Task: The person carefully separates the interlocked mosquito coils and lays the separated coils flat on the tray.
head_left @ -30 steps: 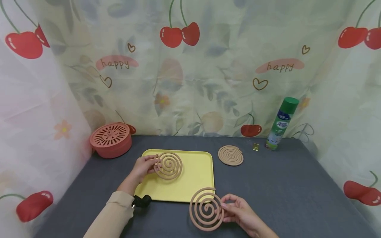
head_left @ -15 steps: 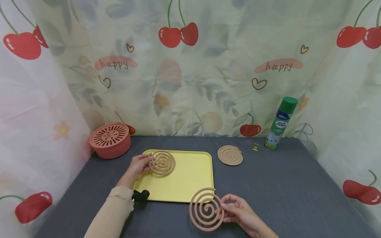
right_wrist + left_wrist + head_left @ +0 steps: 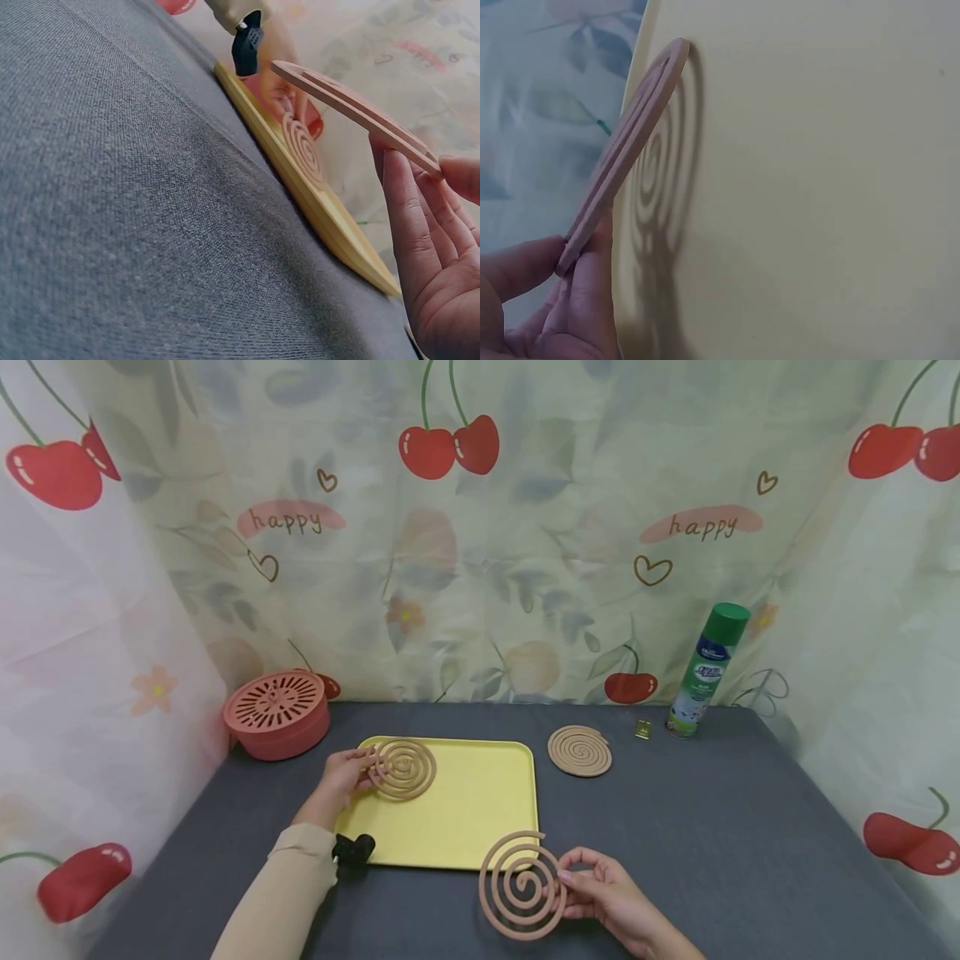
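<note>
The left hand (image 3: 347,774) pinches one coil (image 3: 405,768) by its rim, tilted low over the yellow tray (image 3: 480,827), while the right hand (image 3: 600,893) pinches a second coil (image 3: 522,885) above the worktop (image 3: 712,827) nearer the person; brittle spirals, I'd say, best laid flat gently.

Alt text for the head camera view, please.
A left hand pinches a tan spiral coil over a yellow rectangular tray, while the right hand holds a second tan spiral coil above the grey table.
</note>
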Action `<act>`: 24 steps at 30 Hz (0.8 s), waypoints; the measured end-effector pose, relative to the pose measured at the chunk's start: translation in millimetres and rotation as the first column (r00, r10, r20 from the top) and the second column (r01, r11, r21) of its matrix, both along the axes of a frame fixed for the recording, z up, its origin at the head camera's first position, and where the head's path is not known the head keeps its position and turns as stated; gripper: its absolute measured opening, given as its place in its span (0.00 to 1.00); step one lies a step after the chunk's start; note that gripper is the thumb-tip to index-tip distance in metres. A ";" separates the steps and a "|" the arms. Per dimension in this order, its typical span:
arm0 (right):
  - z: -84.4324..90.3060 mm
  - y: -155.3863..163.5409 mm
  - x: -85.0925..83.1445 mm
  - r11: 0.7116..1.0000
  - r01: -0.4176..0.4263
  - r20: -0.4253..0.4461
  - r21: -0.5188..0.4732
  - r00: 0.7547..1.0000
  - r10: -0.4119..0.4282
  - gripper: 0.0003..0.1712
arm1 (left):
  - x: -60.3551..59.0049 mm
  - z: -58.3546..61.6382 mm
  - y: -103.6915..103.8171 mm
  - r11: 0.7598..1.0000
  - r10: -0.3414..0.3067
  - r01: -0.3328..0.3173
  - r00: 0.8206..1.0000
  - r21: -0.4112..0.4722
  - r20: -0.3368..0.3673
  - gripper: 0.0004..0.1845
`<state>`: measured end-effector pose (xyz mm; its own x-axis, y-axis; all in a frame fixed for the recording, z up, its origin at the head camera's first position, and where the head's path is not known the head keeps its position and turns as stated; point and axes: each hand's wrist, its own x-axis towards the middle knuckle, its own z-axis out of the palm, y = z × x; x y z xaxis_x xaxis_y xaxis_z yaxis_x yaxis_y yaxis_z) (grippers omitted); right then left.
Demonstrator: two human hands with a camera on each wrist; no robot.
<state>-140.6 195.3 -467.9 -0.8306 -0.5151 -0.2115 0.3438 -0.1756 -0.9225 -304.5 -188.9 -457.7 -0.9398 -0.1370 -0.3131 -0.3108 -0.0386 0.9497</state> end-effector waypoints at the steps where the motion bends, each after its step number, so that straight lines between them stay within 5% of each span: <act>1: 0.3 0.0 0.0 1.000 0.001 0.001 0.003 1.000 -0.001 0.06 | -0.2 0.3 -0.6 1.000 0.002 -0.002 1.000 -0.001 0.005 0.25; 12: 1.3 -0.4 0.4 1.000 -0.008 -0.002 0.010 1.000 0.008 0.04 | 3.4 4.1 -3.4 0.998 -0.038 0.038 0.999 -0.053 0.002 0.28; 24: 0.1 2.3 -0.2 1.000 0.008 0.013 0.026 1.000 -0.008 0.06 | 1.1 -3.2 -3.6 0.990 0.062 -0.066 0.997 -0.124 -0.035 0.26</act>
